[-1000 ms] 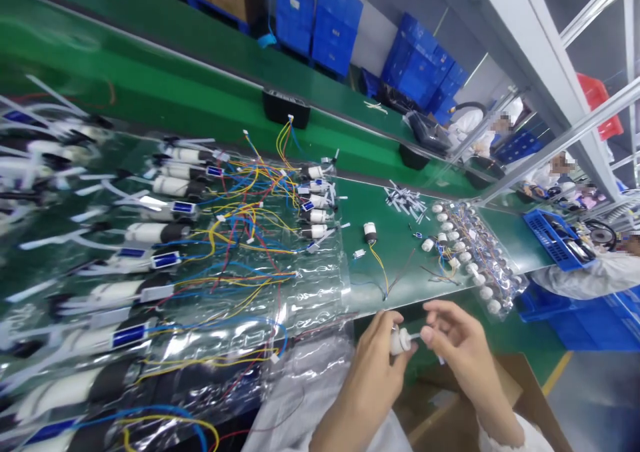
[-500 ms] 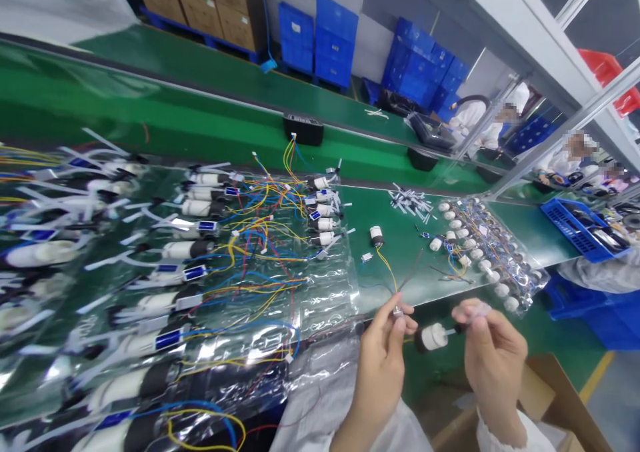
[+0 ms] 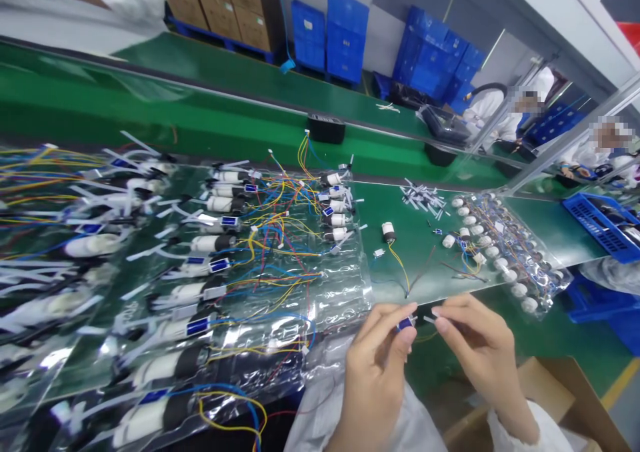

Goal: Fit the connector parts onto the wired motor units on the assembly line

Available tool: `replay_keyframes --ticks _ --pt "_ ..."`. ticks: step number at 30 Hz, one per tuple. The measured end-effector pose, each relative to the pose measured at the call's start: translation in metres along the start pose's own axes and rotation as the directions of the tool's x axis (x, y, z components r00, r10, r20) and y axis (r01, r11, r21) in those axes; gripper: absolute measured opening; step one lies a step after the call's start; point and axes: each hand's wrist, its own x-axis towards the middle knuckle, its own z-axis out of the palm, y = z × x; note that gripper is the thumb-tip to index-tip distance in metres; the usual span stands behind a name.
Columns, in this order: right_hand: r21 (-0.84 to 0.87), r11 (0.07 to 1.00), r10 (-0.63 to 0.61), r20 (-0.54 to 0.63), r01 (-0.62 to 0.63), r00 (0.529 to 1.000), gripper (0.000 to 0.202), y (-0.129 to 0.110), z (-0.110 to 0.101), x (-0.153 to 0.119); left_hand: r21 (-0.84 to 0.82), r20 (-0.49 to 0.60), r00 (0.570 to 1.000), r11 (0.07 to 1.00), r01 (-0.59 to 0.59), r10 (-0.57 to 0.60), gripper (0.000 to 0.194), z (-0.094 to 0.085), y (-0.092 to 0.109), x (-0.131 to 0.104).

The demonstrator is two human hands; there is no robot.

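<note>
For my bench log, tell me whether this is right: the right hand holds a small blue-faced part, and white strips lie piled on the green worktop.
Wrong hand: the head view shows the small blue-faced part in the left hand. White strips do lie piled on the green worktop.

A loose white sleeve (image 3: 546, 431) is worn on the right arm, its cloth wrinkled around the cuff (image 3: 499, 432). Beyond the sleeve, the right hand (image 3: 477, 339) is bare. Left of the sleeve, a bare left hand (image 3: 376, 355) and forearm (image 3: 353, 425) are seen, flanked by softly creased white clothing (image 3: 417, 425).
</note>
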Motion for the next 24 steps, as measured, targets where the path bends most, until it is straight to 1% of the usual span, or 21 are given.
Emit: replay_keyframes --ticks 2,3,5,7,9,12,15,19,24 --pt "-0.031 0.999 -0.027 0.021 0.028 0.999 0.017 -0.002 0.005 0.001 0.071 -0.031 0.996 0.994 -0.078 0.080 0.021 0.000 -0.001 0.000" --pt "-0.036 0.999 -0.040 0.028 0.041 0.999 0.015 -0.003 0.007 0.002 0.075 -0.046 0.995 0.993 -0.087 0.090 0.020 0.001 -0.002 0.000" --pt "-0.041 0.997 -0.072 0.029 0.073 0.997 0.013 -0.004 0.010 0.002 0.013 -0.054 0.998 0.999 -0.038 0.039 0.016 0.003 -0.004 0.000" --pt "-0.046 0.994 -0.098 0.029 0.099 0.995 0.013 -0.005 0.011 0.003 -0.093 -0.019 0.998 0.994 0.050 -0.052 0.013 0.004 -0.004 0.002" --pt "-0.051 0.992 -0.117 0.032 0.119 0.993 0.014 -0.005 0.012 0.003 -0.174 0.005 0.996 0.981 0.086 -0.087 0.011 0.004 -0.002 0.004" --pt "-0.059 0.988 -0.141 0.032 0.143 0.989 0.014 -0.006 0.012 0.005 -0.231 -0.041 0.999 0.973 0.024 -0.034 0.009 0.005 0.001 0.008" --pt "-0.061 0.985 -0.159 0.038 0.162 0.986 0.016 -0.006 0.012 0.005 -0.227 -0.078 0.996 0.972 -0.054 0.037 0.007 0.005 0.001 0.011" --pt "-0.047 0.988 -0.142 0.050 0.145 0.989 0.017 -0.006 0.012 0.004 -0.191 -0.063 0.995 0.978 -0.086 0.076 0.009 0.006 -0.004 0.009" --pt "-0.020 0.994 -0.104 0.046 0.105 0.993 0.014 -0.006 0.013 0.003 -0.119 -0.046 0.992 0.986 -0.120 0.116 0.011 0.006 -0.008 0.007"
